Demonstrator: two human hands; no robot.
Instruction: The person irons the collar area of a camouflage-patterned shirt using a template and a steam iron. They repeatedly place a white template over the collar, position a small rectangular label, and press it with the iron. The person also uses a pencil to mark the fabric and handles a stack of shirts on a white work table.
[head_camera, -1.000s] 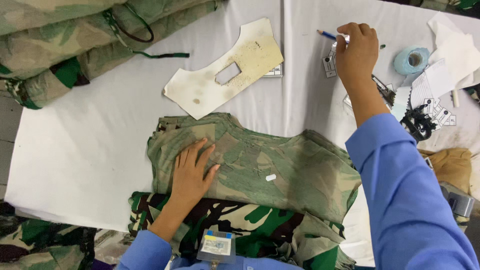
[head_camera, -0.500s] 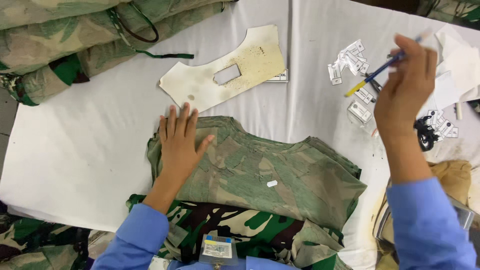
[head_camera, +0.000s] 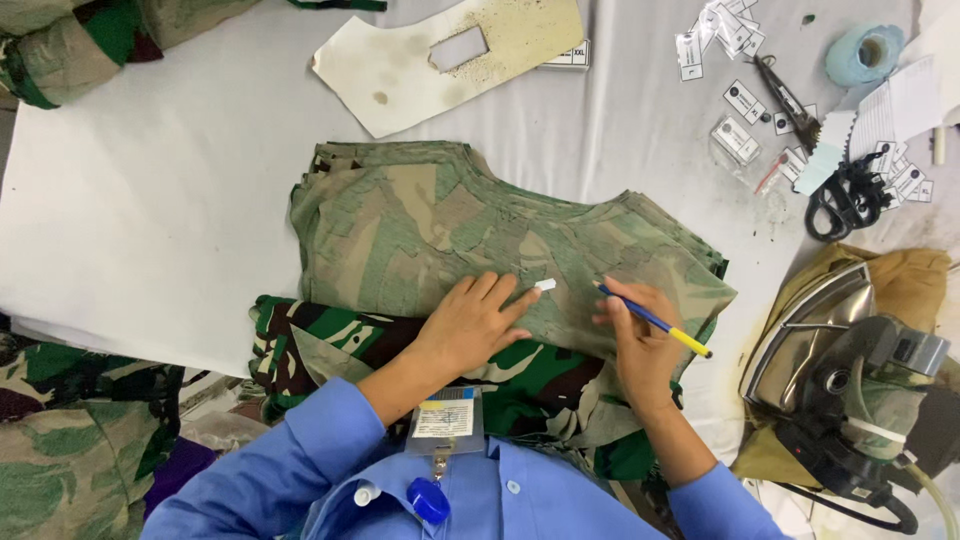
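The fingers (head_camera: 500, 296) of the left hand (head_camera: 472, 325) lie flat and slightly spread on the faded green camouflage-patterned cloth garment piece (head_camera: 470, 235), fingertips just beside a small white tag (head_camera: 545, 285) on that cloth. The fingers (head_camera: 622, 300) of the right hand (head_camera: 640, 345) pinch a slim blue pencil with a yellow end (head_camera: 652, 320), its tip pointing toward ten o'clock and resting near the tag at about three o'clock of it. The garment piece lies in the middle of the white-covered bench (head_camera: 150, 220), over a darker green camouflage cloth (head_camera: 330, 340). At twelve o'clock lies a stained cream cardboard template with a rectangular hole (head_camera: 400, 75). At two o'clock lie black-handled scissors (head_camera: 845, 200); at four o'clock stands a steel-soled steam iron (head_camera: 850, 370).
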